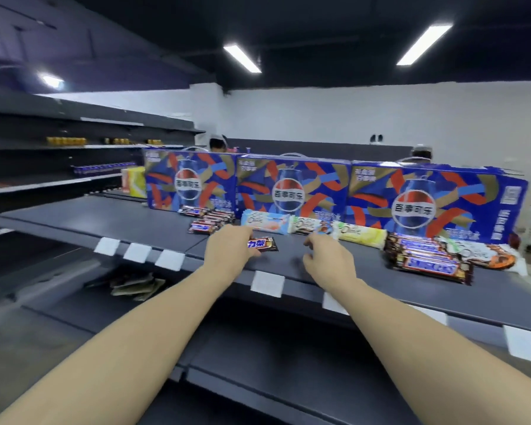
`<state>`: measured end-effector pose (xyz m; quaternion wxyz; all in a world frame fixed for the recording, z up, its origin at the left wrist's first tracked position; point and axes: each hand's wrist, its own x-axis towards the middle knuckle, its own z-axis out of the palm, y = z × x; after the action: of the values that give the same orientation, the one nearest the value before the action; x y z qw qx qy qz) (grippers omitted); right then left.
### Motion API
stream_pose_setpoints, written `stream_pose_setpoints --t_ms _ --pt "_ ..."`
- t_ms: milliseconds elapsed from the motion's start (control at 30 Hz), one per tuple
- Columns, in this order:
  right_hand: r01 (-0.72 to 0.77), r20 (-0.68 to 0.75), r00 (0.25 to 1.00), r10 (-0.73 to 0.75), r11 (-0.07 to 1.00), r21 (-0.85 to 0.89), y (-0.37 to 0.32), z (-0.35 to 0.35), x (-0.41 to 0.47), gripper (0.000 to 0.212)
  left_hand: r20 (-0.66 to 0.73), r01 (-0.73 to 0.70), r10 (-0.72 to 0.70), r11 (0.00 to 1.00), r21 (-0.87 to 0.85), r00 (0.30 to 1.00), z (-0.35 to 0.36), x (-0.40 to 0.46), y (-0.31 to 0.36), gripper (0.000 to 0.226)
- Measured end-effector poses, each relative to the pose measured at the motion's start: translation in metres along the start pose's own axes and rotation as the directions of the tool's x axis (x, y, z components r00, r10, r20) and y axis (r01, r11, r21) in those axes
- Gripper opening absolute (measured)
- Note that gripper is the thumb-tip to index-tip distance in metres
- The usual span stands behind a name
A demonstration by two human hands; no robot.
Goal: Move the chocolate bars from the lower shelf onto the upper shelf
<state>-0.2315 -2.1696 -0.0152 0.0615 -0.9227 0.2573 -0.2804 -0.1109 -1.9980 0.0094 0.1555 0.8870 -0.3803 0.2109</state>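
Two hands over upper shelf (111, 219) — left (229, 251) grips chocolate bar (262, 244), right (327, 259) loosely curled, holding nothing.

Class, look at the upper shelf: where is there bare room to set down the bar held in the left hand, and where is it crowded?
Bare room: the upper shelf left of the small Snickers pile, and the front strip between the left hand holding the bar and the big Snickers stack, where the right hand hovers. Crowded: along the Pepsi boxes and the right end.

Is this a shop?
Probably a shop: long dark shelves with blank price tags, big cola boxes in a row, and chocolate bars laid out in front.
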Motion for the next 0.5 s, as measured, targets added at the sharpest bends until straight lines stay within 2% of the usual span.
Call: stream_pose_setpoints --t_ms 100,233,433,500 --pt "-0.02 -0.007 1.0 0.02 1.0 -0.01 -0.038 0.014 0.01 0.028 0.025 0.043 -0.042 0.999 -0.032 0.999 -0.008 -0.006 -0.047 0.039" --pt "-0.01 0.008 1.0 0.01 1.0 -0.002 -0.093 0.039 0.025 0.025 -0.013 0.063 -0.064 0.998 -0.022 0.998 -0.012 -0.009 -0.111 0.037" --pt "0.01 -0.003 1.0 -0.01 1.0 -0.005 -0.175 0.074 0.04 0.023 -0.044 -0.004 0.006 0.999 0.051 0.999 -0.014 -0.001 -0.203 0.022" --pt "0.019 -0.012 1.0 -0.019 0.999 -0.029 -0.199 0.084 0.046 0.022 -0.046 -0.036 0.038 0.998 0.057 0.998 -0.012 0.006 -0.23 0.023"
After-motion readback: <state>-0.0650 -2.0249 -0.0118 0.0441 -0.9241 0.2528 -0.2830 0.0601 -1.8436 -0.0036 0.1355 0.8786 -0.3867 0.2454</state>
